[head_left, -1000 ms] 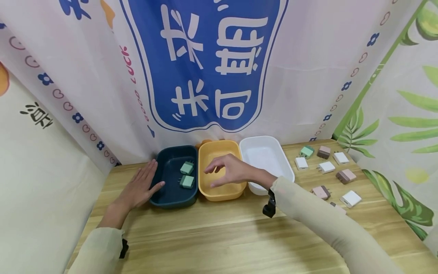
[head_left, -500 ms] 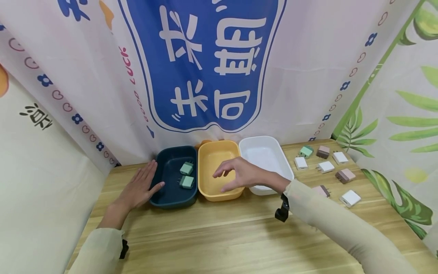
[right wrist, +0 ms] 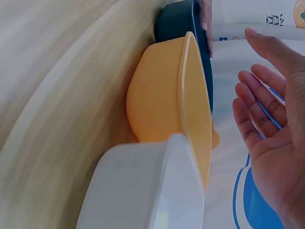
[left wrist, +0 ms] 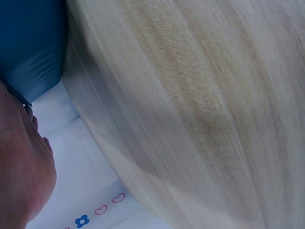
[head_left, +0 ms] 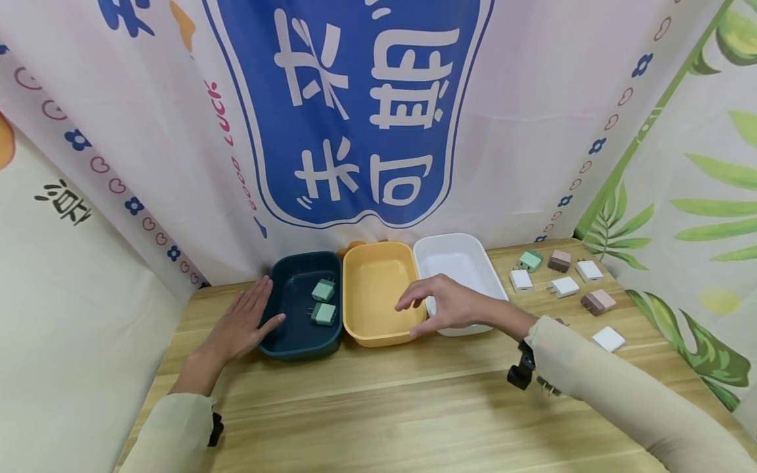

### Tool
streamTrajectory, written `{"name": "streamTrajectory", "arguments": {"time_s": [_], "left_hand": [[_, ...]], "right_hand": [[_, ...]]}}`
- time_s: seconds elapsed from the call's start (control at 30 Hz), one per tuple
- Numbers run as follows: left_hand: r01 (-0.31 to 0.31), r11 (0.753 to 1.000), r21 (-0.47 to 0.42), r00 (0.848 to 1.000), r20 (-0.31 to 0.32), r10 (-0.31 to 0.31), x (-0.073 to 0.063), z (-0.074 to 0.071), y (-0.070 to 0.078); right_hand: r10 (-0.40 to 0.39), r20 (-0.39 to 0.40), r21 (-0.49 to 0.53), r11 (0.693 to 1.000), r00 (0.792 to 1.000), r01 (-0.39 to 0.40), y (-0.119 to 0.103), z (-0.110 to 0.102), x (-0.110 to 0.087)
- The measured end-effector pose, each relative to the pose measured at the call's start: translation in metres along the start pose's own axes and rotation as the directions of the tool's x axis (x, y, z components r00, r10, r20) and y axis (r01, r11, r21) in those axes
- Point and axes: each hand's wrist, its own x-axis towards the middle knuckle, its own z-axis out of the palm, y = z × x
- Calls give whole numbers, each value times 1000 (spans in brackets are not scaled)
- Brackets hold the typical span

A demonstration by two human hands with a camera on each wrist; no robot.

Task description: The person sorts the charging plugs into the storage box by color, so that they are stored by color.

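My left hand lies with straight fingers along the left rim of the dark teal bin. Inside that bin, near its right wall, are two green plug chargers, one at the back and one in front. Over the boundary between the yellow bin and the white bin hovers my right hand, fingers loosely bent and thumb apart. The right wrist view shows its palm bare, above the bins' rims. No charger shows in the yellow bin.
Right of the bins, several chargers lie on the wooden table: a green one, white ones such as this charger, and pink-brown ones such as this charger. My right sleeve covers some. A printed curtain hangs behind.
My right hand has moved right, from over the yellow bin toward the white one, and its sleeve now covers more of the nearer chargers. My left hand stays in place.
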Motion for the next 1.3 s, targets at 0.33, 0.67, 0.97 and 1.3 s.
{"name": "streamTrajectory", "arguments": {"time_s": [0.33,0.67,0.97,1.3], "left_hand": [[4,1000,5,1000,3,-4,-1,-1,0],[-3,1000,27,1000,-9,3,0,1,0],[-4,1000,18,1000,2,4,1,-2,0],[-8,1000,9,1000,-17,8,1,2,-2]], "right_hand": [[-49,-17,-14,999,999,49,7,-8,-33],[34,19,-43,998,999,-34,10,-14,-68],[70,42,-52,996,997,-68,13,-21,-99],[153,93,-78,986,984,-146,19,-27,-127]]}}
